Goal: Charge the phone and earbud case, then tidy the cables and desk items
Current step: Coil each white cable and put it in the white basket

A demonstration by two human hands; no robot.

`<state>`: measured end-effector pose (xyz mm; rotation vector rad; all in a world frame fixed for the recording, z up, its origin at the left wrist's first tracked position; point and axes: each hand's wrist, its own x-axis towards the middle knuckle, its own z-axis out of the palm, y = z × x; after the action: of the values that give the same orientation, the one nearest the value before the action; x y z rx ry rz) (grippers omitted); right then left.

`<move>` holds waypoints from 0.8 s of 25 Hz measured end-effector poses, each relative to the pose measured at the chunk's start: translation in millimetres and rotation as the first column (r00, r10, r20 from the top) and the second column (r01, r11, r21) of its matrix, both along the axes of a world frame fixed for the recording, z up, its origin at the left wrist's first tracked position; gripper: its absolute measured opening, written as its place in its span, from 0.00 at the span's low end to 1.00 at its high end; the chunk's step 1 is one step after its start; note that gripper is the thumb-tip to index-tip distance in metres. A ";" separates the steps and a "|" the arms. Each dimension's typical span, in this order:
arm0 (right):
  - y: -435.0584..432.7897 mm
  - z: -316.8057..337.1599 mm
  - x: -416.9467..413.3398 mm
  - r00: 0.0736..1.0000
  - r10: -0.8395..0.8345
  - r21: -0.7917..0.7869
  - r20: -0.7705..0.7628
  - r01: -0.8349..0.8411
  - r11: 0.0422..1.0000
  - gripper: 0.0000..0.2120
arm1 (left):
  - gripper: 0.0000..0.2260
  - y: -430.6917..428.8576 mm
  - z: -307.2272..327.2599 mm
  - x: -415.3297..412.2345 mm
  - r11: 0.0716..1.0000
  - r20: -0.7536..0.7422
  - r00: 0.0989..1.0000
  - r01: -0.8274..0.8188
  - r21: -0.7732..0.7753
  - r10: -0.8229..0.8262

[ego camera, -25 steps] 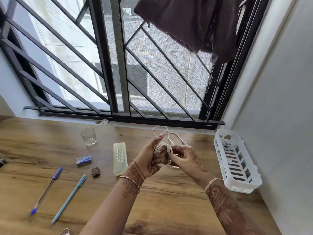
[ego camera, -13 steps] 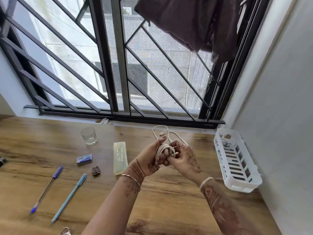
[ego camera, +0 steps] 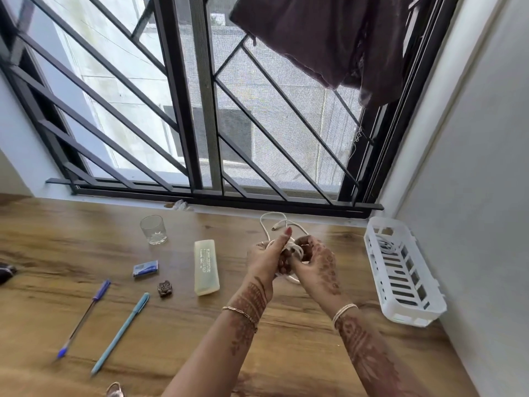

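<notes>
Cable (ego camera: 289,247), white and half coiled, sits above the desk (ego camera: 286,339) between the left hand (ego camera: 264,260) and right hand (ego camera: 316,262), both gripping it, and its loose plug end could spring the loops apart if either grip slackens.

The coiled white cable (ego camera: 294,249) is largely covered by the left hand (ego camera: 264,260) and right hand (ego camera: 316,263). A dark object (ego camera: 6,274) is cut by the left edge. Print on the translucent case (ego camera: 206,267) is unreadable. The white basket (ego camera: 429,316) possibly holds a cable, seen only through its slots.
</notes>
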<state>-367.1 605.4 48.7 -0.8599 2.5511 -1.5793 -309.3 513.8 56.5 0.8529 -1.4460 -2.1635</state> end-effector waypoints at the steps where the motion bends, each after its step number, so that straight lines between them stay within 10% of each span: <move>1: 0.5 1.1 0.5 1.000 0.007 -0.003 0.011 -0.007 1.000 0.08 | 0.22 0.3 -1.9 -0.5 0.999 -0.005 0.999 -0.034 0.014 0.034; 10: 10.0 7.2 1.6 0.784 0.298 -0.401 0.545 -0.068 0.913 0.12 | 0.25 -5.3 -5.6 -5.9 0.984 0.119 0.989 -0.071 -0.162 0.091; 15: 17.6 7.9 -1.7 0.712 0.520 -0.554 0.472 -0.220 0.803 0.21 | 0.16 -9.4 -10.4 -10.8 0.977 0.129 0.988 -0.059 -0.203 0.087; 20: 11.7 4.6 4.1 0.902 0.369 -0.433 0.224 -0.247 0.867 0.15 | 0.12 -9.6 -10.1 -9.9 0.996 0.078 0.994 -0.076 -0.048 0.080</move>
<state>-363.0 617.1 53.4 -0.9144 1.8061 -1.9642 -319.2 504.2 46.4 0.9728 -1.4681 -2.0535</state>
